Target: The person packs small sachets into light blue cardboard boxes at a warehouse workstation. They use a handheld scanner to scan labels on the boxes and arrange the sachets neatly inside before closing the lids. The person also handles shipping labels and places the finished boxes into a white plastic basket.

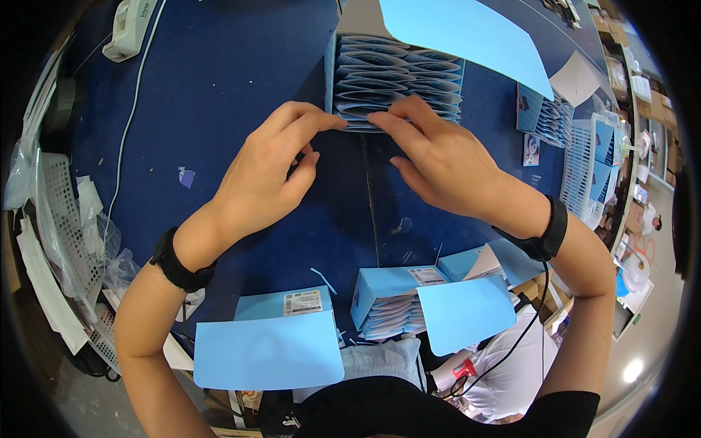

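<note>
A light-blue carton [330,73] stands on its side or base at the far middle of the table, its big flap [467,40] folded out to the right. Two columns of thin flat packets [372,73] fill it. My left hand [266,168] reaches its front left corner, the index fingertip at the nearest packets and the thumb apart. My right hand [438,157] touches the front packets near the middle with its index finger, thumb spread below. Neither hand grasps anything that I can see. A black band circles each wrist.
Near me stand a blue carton [270,306] with its flap hanging down and another [387,285] full of packets. A further packed carton [529,109] and a white basket [580,157] are at right. A power strip [130,29] and white cable [136,95] lie far left.
</note>
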Demonstrator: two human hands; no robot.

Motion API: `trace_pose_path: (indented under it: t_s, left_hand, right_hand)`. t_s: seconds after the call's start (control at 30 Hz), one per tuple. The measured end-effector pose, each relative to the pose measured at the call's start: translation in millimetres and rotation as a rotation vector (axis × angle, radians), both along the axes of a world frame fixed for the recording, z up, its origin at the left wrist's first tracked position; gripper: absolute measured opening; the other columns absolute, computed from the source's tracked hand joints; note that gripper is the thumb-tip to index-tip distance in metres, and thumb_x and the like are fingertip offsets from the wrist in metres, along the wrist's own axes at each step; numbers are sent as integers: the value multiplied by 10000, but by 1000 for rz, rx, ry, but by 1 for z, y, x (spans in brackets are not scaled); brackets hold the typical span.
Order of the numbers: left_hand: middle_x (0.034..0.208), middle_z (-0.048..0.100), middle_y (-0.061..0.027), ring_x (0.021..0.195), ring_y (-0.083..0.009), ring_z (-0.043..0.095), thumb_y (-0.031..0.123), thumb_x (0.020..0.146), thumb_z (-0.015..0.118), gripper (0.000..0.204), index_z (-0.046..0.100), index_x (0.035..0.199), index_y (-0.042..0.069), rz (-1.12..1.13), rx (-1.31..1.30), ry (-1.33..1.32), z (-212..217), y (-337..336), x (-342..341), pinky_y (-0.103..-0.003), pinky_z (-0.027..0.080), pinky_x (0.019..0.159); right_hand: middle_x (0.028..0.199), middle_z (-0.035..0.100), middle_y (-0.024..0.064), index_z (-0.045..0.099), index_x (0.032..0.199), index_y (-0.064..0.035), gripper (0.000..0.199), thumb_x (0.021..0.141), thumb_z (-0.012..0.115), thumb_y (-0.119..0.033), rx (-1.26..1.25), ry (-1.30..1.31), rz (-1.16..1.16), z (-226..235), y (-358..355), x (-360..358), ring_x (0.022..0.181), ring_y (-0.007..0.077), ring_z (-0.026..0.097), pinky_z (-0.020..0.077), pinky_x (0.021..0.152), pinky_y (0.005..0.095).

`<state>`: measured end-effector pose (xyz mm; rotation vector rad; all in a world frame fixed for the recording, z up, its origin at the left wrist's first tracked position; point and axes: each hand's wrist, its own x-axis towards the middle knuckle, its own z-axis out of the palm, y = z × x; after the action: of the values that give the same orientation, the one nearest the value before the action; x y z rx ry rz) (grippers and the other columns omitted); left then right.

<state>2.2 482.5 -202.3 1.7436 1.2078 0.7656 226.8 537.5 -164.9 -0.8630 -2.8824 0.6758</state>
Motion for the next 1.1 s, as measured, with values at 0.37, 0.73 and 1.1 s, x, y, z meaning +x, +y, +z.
trace_pose_path:
  t_s: [0.37, 0.73, 1.1]
  left_hand:
    - [1077, 514, -114, 731, -143, 540, -82, 667, 442, 461, 565, 1100, 20, -4, -13, -9, -1, -1, 1, -237, 465, 627]
    - [1023, 517, -121, 750, -206, 556, -89, 713, 472, 402, 559, 1085, 36, 0, -65, -40, 4, -1, 2, -275, 472, 667]
    - [1016, 518, -124, 754, -210, 559, -88, 716, 474, 397, 560, 1083, 36, -2, -66, -44, 5, -1, 2, -281, 470, 661]
  right_hand:
    - [1105, 468, 147, 474, 1142, -14, 470, 705, 648, -23, -15, 3, -39, 2, 3, -2, 733, 285, 618, 521, 600, 325]
    - [1075, 470, 143, 480, 1140, 16, 450, 724, 641, -39, 40, 12, -25, -5, 7, -1, 746, 286, 613, 522, 615, 323]
    - [1124, 450, 164, 490, 1116, -5, 437, 709, 647, -33, 68, 25, -55, -4, 10, -5, 745, 295, 614, 524, 609, 330]
